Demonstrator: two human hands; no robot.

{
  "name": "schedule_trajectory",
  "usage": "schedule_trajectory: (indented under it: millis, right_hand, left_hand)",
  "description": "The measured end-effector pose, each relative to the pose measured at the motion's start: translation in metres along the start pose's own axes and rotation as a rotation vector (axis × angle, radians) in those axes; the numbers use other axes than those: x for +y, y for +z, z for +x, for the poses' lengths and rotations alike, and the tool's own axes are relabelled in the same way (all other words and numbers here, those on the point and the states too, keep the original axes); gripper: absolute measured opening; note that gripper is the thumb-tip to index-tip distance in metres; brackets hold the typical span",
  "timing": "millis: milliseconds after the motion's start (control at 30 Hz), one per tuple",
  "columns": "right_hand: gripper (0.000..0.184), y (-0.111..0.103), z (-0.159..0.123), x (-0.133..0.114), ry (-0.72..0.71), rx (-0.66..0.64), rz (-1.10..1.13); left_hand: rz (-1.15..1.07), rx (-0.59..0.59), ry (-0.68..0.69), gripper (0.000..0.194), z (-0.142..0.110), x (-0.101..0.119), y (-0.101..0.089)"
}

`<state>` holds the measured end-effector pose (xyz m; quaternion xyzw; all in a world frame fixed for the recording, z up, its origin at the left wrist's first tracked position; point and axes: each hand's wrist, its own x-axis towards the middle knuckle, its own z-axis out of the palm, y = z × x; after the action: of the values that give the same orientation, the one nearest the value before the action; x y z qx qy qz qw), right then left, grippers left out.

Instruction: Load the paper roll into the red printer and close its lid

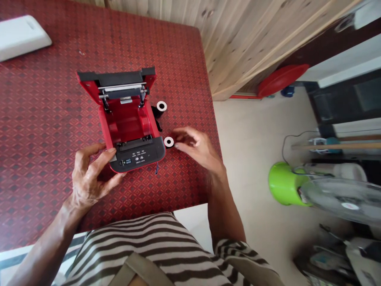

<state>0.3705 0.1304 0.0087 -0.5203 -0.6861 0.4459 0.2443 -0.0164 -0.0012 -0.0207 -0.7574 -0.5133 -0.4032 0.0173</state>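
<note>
- Left hand (91, 176): partly open, fingers and thumb spread around the near left corner of a red thermal receipt printer (127, 123), which it held lightly; one fingertip (110, 150) lay on the printer's upper edge.
- Right hand (198, 150): half open and curled, holding nothing visible; its fingertips (179, 145) were just beside a small roll of paper (168, 142), and contact between them could not be determined.
- Printer: it sat flat on the table, its lid (116, 85) raised and tilted back toward the far side, exposing the red paper compartment (126, 125). A metal-and-black roller assembly (123, 90) crossed the lid, and a black control panel (139, 157) faced the person at the near end.
- Paper rolls: the small roll, with a white core, lay near the printer's right front corner. A second dark roll (159, 109), also white-cored, stood just beside the printer's right wall.
- Table: a red diamond-patterned tablecloth (44, 159) covered it; a white rectangular object (22, 37) lay at the far left corner.
- Surroundings: a wooden panelled wall (253, 39) ran behind the table. A green bucket (285, 184) and an electric fan (342, 198) stood on the floor (253, 119) to the right. The person's striped shirt (149, 246) filled the lower edge.
</note>
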Motion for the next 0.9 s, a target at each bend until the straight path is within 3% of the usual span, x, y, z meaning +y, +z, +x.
schedule_trajectory:
  millis: [100, 200, 333, 467, 567, 633, 733, 900]
  right_hand:
    - [0.049, 0.016, -0.014, -0.003, -0.036, -0.004, 0.002]
    - [0.035, 0.033, -0.012, -0.003, -0.050, 0.059, -0.003]
    - [0.030, 0.024, -0.016, -0.015, -0.061, 0.106, 0.057]
    - [0.029, -0.008, -0.025, -0.071, -0.179, 0.054, 0.047]
    - [0.027, -0.013, -0.013, -0.125, -0.360, 0.010, -0.209]
    - [0.029, 0.000, 0.006, -0.150, -0.457, -0.064, -0.458]
    - [0.032, 0.031, 0.035, -0.165, -0.517, -0.198, -0.702]
    - [0.030, 0.063, 0.054, -0.172, -0.444, -0.247, -0.898]
  left_hand:
    - [-0.003, -0.002, -0.027, 0.059, -0.001, -0.001, 0.001]
    - [-0.007, -0.018, -0.043, 0.057, 0.000, -0.001, 0.000]
    - [-0.050, -0.024, -0.022, 0.064, 0.002, 0.001, -0.004]
    - [-0.074, -0.068, -0.057, 0.066, 0.002, 0.004, -0.006]
    - [-0.104, -0.037, -0.074, 0.072, 0.000, 0.006, -0.004]
    - [-0.113, -0.024, -0.072, 0.075, 0.000, 0.006, -0.002]
    - [-0.078, -0.019, -0.034, 0.075, -0.001, 0.007, 0.000]
    - [-0.070, -0.026, -0.055, 0.074, -0.003, 0.010, 0.001]
